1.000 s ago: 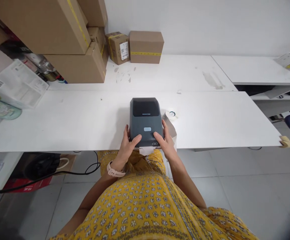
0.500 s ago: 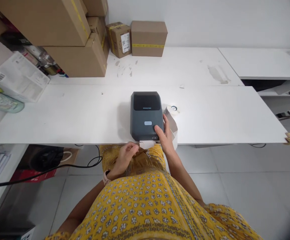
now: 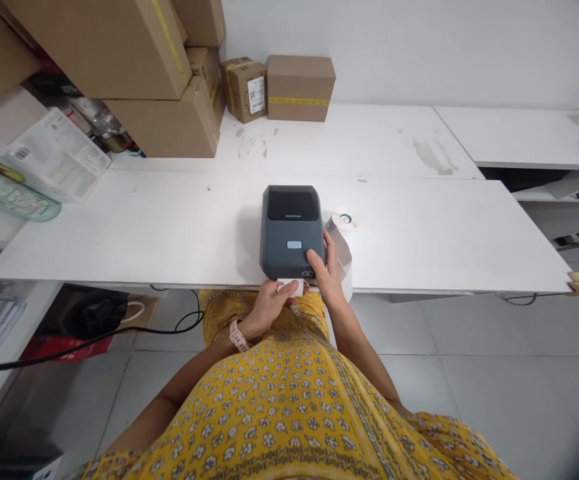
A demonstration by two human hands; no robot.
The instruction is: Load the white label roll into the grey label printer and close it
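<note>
A dark grey label printer (image 3: 293,233) stands at the front edge of the white table. My right hand (image 3: 328,277) grips its right front side, the thumb on top near the round button and the fingers along the side. From the printer's front a white label strip (image 3: 292,287) sticks out over the table edge. My left hand (image 3: 272,303) pinches that strip, thumb on top, with the other fingers partly hidden beneath. To the right of the printer lies a label roll (image 3: 344,220), its loose strip (image 3: 338,247) curling down beside my right hand.
Cardboard boxes (image 3: 162,127) are stacked at the back left, with two smaller ones (image 3: 300,87) against the wall. A white carton (image 3: 59,157) and a green bottle (image 3: 16,193) stand at the left. A black cable (image 3: 94,340) runs below the table edge.
My left hand has moved right and slightly up, from beside the label strip onto it, and has closed on it. My right hand stays on the printer.
</note>
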